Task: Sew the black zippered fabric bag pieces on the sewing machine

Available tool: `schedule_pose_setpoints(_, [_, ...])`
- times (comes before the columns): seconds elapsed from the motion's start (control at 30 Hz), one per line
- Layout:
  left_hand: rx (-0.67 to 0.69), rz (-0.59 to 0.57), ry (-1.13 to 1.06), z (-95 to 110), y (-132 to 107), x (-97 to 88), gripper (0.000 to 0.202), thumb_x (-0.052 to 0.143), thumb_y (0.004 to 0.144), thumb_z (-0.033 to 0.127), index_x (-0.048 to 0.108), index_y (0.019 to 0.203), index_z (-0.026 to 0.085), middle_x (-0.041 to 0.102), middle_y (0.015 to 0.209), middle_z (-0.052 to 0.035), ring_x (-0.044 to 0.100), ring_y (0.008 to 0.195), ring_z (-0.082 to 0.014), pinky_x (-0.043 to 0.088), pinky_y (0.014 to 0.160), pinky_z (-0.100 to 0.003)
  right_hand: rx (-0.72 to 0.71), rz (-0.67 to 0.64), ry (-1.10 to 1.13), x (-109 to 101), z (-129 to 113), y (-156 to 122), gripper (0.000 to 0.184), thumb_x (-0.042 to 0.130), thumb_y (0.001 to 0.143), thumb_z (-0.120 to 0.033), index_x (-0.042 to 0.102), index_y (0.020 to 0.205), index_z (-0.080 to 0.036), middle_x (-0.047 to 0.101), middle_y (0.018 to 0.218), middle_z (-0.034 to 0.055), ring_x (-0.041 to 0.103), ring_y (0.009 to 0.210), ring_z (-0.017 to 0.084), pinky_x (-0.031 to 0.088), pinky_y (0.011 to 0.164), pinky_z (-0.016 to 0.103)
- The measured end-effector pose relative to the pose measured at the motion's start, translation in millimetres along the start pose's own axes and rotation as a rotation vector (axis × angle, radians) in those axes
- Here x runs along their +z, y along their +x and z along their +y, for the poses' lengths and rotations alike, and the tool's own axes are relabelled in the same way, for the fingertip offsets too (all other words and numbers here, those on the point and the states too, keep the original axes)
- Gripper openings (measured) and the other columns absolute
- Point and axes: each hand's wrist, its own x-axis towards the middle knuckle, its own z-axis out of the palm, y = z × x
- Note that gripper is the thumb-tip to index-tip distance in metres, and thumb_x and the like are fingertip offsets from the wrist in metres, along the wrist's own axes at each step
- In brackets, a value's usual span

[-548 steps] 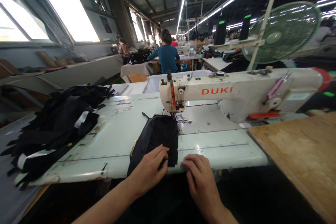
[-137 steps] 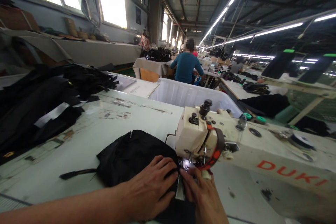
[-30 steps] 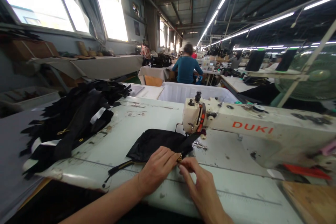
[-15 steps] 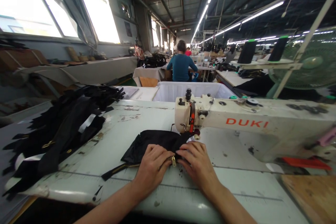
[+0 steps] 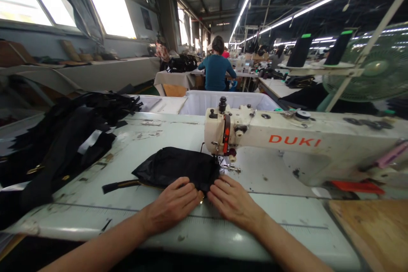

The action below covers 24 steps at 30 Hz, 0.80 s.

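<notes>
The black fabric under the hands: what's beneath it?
The black fabric rests on the pale sewing table; a zipper tape pokes out to the left. Its underside is hidden, as is anything below the left hand and right hand.

left hand (image 5: pixel 171 207) | right hand (image 5: pixel 232 198) | both on black fabric (image 5: pixel 175 165) | DUKI sewing machine (image 5: pixel 287 140)

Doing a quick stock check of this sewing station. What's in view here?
Sewing machine: 1, cream with red DUKI lettering, on the table, right of the hands
Sewing table: 1, pale green, beneath the hands
Black fabric piece: 1, black, on the table at the machine's foot
Zipper end: 1, black, sticking out left of that piece
Fabric pile: 1, black, table's left end
Bin: 1, white, beyond the table
Thread cones: 2, black, upper right
Fan: 1, green, far right
Wooden board: 1, tan, lower right
Co-worker: 1, teal top, beyond the bin
Left hand: 1, bare, against the piece's near edge
Right hand: 1, bare, against the same edge
</notes>
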Motion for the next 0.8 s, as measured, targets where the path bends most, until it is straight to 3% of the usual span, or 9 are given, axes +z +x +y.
schedule_pose_setpoints(0.13, [-0.044,-0.075,-0.098,0,0,2.0,0.016,0.045,0.097,0.009,0.061,0.100,0.014,0.060,0.078,-0.0026,0.055,0.074,-0.0165,0.045,0.075,-0.033,-0.029,-0.034,0.016,1,-1,-5,0.030,0.039,0.096,-0.005,0.063,0.085,-0.016,0.064,0.077,0.0038,0.055,0.076,0.017,0.042,0.079,0.034])
schedule_pose_setpoints(0.33, [-0.188,-0.139,-0.257,-8,5,0.9,0.015,0.048,0.098,0.020,0.063,0.100,0.018,0.058,0.080,-0.0014,0.056,0.076,-0.0137,0.046,0.068,-0.023,0.090,-0.081,0.065,0,4,-5,0.019,0.045,0.097,-0.013,0.062,0.090,-0.017,0.062,0.078,0.0021,0.053,0.077,0.017,0.041,0.071,0.032])
schedule_pose_setpoints(0.6, [-0.139,-0.100,-0.215,-5,-5,9.6,0.018,0.047,0.096,0.013,0.064,0.095,0.018,0.057,0.071,-0.0007,0.051,0.069,-0.0157,0.039,0.068,-0.032,0.099,-0.089,0.073,0,-6,-6,0.020,0.047,0.096,-0.012,0.061,0.084,-0.017,0.061,0.079,0.0024,0.053,0.079,0.018,0.040,0.077,0.034])
schedule_pose_setpoints(0.7, [-0.222,-0.132,-0.316,-5,-1,7.1,0.012,0.051,0.096,0.019,0.064,0.098,0.019,0.059,0.075,-0.0007,0.053,0.072,-0.0164,0.038,0.068,-0.032,0.222,-0.056,0.065,4,-17,-5,0.014,0.058,0.093,-0.027,0.062,0.087,-0.015,0.062,0.087,0.0057,0.053,0.083,0.022,0.041,0.079,0.038])
schedule_pose_setpoints(0.8, [-0.283,-0.127,-0.410,-6,1,5.6,0.012,0.052,0.095,0.020,0.064,0.097,0.020,0.061,0.076,-0.0006,0.055,0.073,-0.0166,0.038,0.069,-0.032,0.500,-0.027,0.155,4,-38,0,0.027,0.066,0.086,-0.043,0.063,0.085,-0.016,0.061,0.086,0.0068,0.053,0.083,0.025,0.042,0.074,0.040])
